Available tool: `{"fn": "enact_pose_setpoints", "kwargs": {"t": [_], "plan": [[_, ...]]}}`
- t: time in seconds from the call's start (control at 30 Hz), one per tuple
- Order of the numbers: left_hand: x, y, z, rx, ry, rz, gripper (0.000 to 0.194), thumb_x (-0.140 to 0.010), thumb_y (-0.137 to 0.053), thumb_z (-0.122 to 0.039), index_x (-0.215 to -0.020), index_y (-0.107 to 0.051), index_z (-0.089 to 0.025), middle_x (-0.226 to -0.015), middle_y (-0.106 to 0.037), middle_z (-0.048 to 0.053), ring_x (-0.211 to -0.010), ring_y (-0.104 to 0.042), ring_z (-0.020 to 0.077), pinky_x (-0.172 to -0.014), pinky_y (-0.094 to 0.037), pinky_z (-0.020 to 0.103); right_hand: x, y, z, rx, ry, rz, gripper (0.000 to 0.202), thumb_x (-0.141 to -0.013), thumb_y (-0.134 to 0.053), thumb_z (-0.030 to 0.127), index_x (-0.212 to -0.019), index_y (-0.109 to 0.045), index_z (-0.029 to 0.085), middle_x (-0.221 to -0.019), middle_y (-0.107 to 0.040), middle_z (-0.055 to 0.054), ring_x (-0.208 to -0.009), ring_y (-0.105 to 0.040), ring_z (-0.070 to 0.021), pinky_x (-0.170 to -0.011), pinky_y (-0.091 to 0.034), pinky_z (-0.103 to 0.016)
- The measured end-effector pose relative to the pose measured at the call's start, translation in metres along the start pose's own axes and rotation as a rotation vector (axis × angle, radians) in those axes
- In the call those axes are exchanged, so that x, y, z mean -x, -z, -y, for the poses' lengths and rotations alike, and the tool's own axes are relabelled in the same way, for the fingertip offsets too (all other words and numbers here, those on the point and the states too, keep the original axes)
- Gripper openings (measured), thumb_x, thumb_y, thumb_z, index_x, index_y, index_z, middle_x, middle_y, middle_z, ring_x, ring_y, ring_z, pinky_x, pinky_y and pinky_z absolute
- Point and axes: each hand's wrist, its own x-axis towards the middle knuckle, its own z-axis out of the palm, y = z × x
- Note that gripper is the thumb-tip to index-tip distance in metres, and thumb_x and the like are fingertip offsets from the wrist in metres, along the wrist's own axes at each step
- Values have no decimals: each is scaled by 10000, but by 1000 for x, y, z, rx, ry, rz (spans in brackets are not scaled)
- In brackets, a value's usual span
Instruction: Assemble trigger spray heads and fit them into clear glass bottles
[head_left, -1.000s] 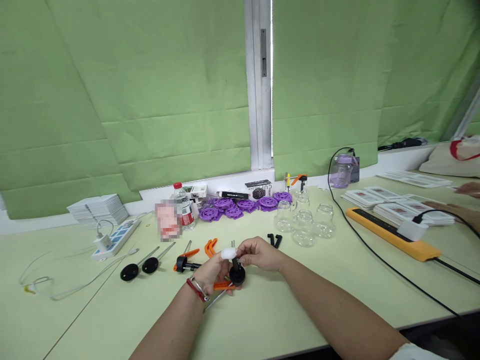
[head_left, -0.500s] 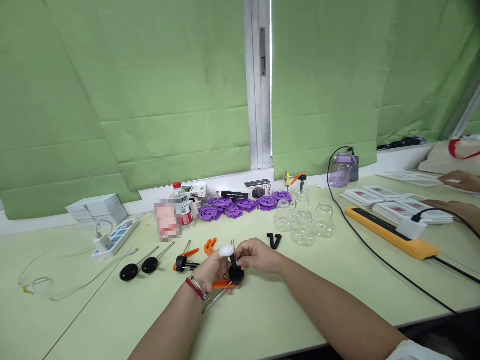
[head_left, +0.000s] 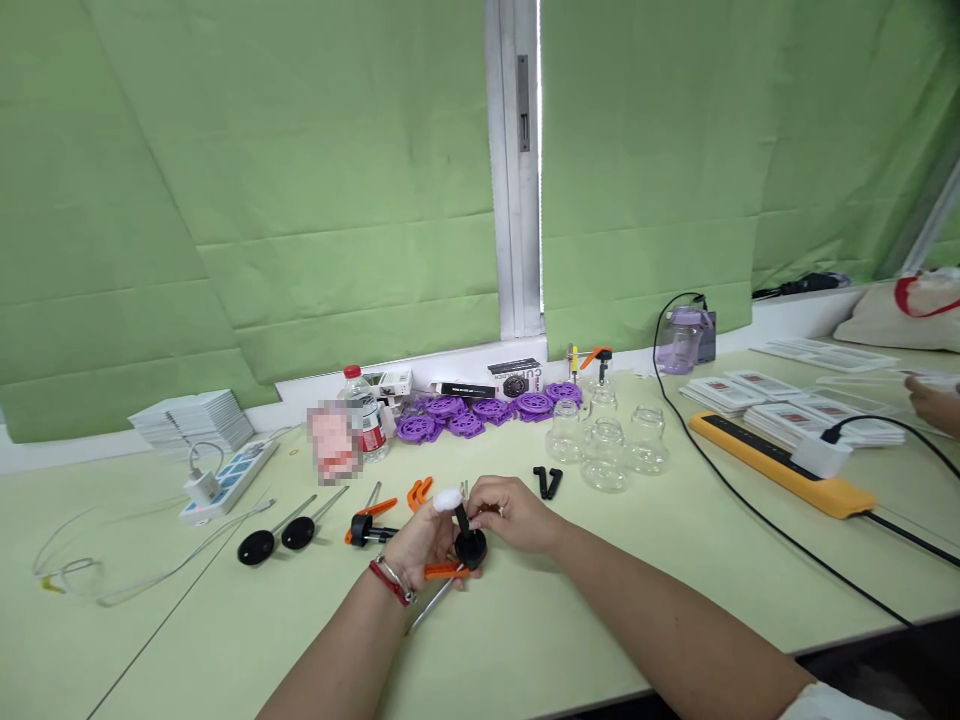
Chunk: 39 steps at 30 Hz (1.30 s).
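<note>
My left hand [head_left: 418,548], with a white wrap on its thumb, is closed around a black dispenser head [head_left: 470,547]. An orange lever [head_left: 444,572] sticks out of the head at the palm side, and a thin metal tube [head_left: 430,610] slants down towards the table. At the top of the head's black stem, my right hand [head_left: 516,514] pinches with thumb and fingertips; what is between them is too small to make out. Two small black parts [head_left: 548,482] lie just beyond my right hand. Another black head with an orange lever [head_left: 361,529] lies left of my left hand.
Several clear glass bottles [head_left: 604,455] stand beyond my right hand. Orange levers [head_left: 420,492], black discs on metal rods [head_left: 257,546] and purple parts [head_left: 491,411] lie about. An orange power strip [head_left: 780,468] and its cable lie right. Another person's hand [head_left: 934,403] is at far right.
My hands stay almost in place around the dispenser head. At far right, the other person's hands have moved; one now lifts something thin and white.
</note>
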Motion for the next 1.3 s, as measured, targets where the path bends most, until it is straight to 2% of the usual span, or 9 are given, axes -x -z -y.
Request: {"fn": "enact_pose_setpoints", "kwargs": {"t": [0.27,0.43,0.57,0.7,0.83,1.0,1.1,1.3], "plan": [[-3,8,1,72,20,-3,543,-710,-412,-682,-1011,-423,-231,-764,-588,39,-540,-618,243,-378,-373,247,2,-5,-6,163,119,-31,140,-784,-584,164,-726,-706,204,-782,-647,-34,-684,-603,-134,-657,-458,-245],[-2,8,0,107,31,19,593,-702,-413,-689,-1063,-406,-218,-794,-619,66,-545,-631,260,-383,-395,268,3,-8,-11,324,236,0,223,-811,-522,154,-700,-701,228,-784,-677,-43,-735,-612,-158,-695,-455,-268],[-2,8,0,118,25,44,605,-703,-405,-702,-1061,-405,-214,-784,-624,71,-553,-635,272,-373,-404,281,4,-6,-11,356,243,13,222,-815,-513,149,-738,-704,232,-805,-680,-43,-758,-607,-163,-715,-451,-276],[-5,11,2,119,30,48,581,-686,-422,-713,-986,-420,-214,-741,-612,55,-536,-625,261,-376,-399,275,3,-4,-8,249,162,56,183,-805,-543,159,-760,-707,227,-803,-666,-35,-754,-606,-152,-723,-460,-266],[-6,13,3,104,34,65,559,-679,-441,-702,-937,-444,-206,-696,-593,41,-540,-617,255,-391,-396,273,1,-4,-4,62,31,19,102,-748,-613,150,-714,-696,200,-757,-637,-26,-708,-593,-139,-695,-466,-252],[-6,11,2,80,35,73,593,-681,-419,-711,-976,-465,-198,-686,-600,44,-552,-619,254,-398,-405,272,0,-7,-3,-78,-65,15,67,-697,-627,114,-674,-659,168,-733,-600,-14,-649,-541,-111,-608,-429,-226],[-4,9,1,66,22,64,578,-693,-418,-696,-987,-465,-201,-705,-612,58,-567,-625,258,-408,-405,269,0,-8,-7,-162,-135,3,20,-688,-644,162,-680,-626,155,-740,-598,-8,-625,-523,-96,-579,-416,-218],[-1,3,0,13,23,-16,575,-701,-444,-667,-1047,-449,-207,-756,-625,75,-602,-640,268,-415,-404,259,-6,2,-14,-451,-411,-174,249,-600,-729,300,-699,-554,153,-545,-573,37,-441,-498,-78,-455,-411,-216]]}}
